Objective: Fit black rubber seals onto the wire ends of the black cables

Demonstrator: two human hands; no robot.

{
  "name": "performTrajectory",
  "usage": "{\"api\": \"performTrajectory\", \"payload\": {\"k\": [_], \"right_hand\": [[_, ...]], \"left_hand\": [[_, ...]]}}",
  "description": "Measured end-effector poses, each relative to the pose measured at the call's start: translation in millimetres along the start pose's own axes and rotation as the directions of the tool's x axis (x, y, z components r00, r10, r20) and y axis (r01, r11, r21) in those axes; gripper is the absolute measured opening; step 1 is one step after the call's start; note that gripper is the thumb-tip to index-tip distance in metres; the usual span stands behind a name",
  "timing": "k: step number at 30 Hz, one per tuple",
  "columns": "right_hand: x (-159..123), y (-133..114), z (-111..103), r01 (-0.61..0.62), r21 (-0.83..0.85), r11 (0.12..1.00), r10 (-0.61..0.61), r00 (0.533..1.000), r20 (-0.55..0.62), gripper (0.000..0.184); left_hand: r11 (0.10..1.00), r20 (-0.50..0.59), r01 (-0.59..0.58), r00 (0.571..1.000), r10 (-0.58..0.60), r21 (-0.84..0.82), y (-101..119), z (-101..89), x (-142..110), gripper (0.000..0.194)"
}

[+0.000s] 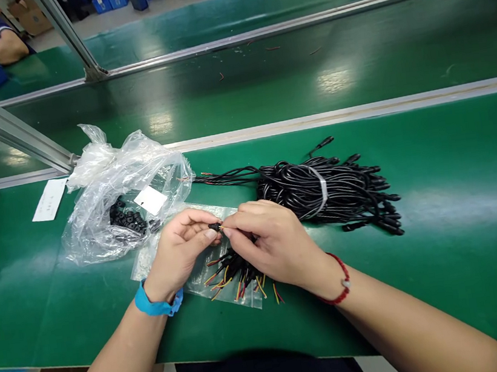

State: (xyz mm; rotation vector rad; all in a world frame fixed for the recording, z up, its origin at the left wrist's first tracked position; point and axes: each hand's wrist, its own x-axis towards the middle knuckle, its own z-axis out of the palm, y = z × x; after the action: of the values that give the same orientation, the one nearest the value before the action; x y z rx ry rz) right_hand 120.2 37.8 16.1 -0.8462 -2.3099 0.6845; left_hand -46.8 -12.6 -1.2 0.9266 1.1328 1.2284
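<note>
My left hand (179,253) pinches a small black ring-shaped part (213,227) between thumb and fingers. My right hand (274,240) meets it from the right, fingers closed on the end of a black cable. Under my right hand lies a bunch of short black cables (235,276) with red, yellow and orange wire ends, resting on a small clear bag (196,278). A blue band is on my left wrist and a red cord on my right.
A crumpled clear plastic bag (121,190) with several small black parts lies left of my hands. A tied bundle of black cables (327,191) lies behind them on the green bench (465,230). A white paper slip (50,198) lies at left. Another person's arm (6,50) rests far left.
</note>
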Motion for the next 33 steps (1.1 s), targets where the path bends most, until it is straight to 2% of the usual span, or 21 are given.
{"api": "performTrajectory", "payload": {"k": [5, 10, 13, 16, 18, 24, 26, 29, 33], "right_hand": [[0.5, 1.8, 1.3, 0.009, -0.058, 0.998, -0.006, 0.999, 0.043, 0.028], [-0.7, 6.6, -3.6, 0.02, -0.096, 0.995, -0.009, 0.993, 0.117, 0.015], [-4.8, 13.3, -7.7, 0.022, -0.126, 0.992, -0.009, 0.995, 0.103, 0.021], [-8.6, 20.4, -9.0, 0.035, -0.102, 0.994, -0.033, 0.999, 0.021, 0.013], [-9.6, 23.4, -8.3, 0.045, -0.1, 0.994, -0.046, 0.999, -0.005, 0.014], [-6.0, 26.4, -0.5, 0.106, -0.161, 0.981, -0.092, 0.992, 0.087, 0.021], [-4.1, 26.9, 0.9, 0.1, -0.164, 0.981, -0.088, 0.993, 0.079, 0.021], [-3.2, 27.6, -1.2, 0.116, -0.184, 0.976, -0.098, 0.989, 0.107, 0.017], [-7.2, 30.2, -5.7, 0.157, -0.27, 0.95, -0.135, 0.986, 0.1, 0.021]], "left_hand": [[0.974, -0.001, -0.122, 0.992, 0.125, 0.189, 1.5, 2.2, -0.8, 0.009], [0.974, -0.108, -0.069, 0.99, 0.094, 0.217, 2.8, 1.8, 0.1, 0.013], [0.982, -0.151, -0.043, 0.986, 0.072, 0.186, 4.2, -0.7, 2.3, 0.013], [0.982, -0.152, -0.019, 0.987, 0.048, 0.19, 3.8, -2.4, 4.0, 0.011], [0.98, -0.137, -0.012, 0.99, 0.04, 0.197, 1.8, -1.7, 4.5, 0.011], [0.976, -0.086, 0.001, 0.996, 0.018, 0.217, -9.6, 8.7, 5.7, 0.013], [0.982, -0.101, 0.028, 0.995, -0.009, 0.187, -12.9, 11.6, 7.4, 0.014], [0.995, -0.105, 0.079, 0.992, -0.072, 0.058, -15.1, 11.9, 10.1, 0.018], [0.986, -0.106, 0.152, 0.982, -0.158, -0.065, -12.9, 8.2, 11.4, 0.015]]}}
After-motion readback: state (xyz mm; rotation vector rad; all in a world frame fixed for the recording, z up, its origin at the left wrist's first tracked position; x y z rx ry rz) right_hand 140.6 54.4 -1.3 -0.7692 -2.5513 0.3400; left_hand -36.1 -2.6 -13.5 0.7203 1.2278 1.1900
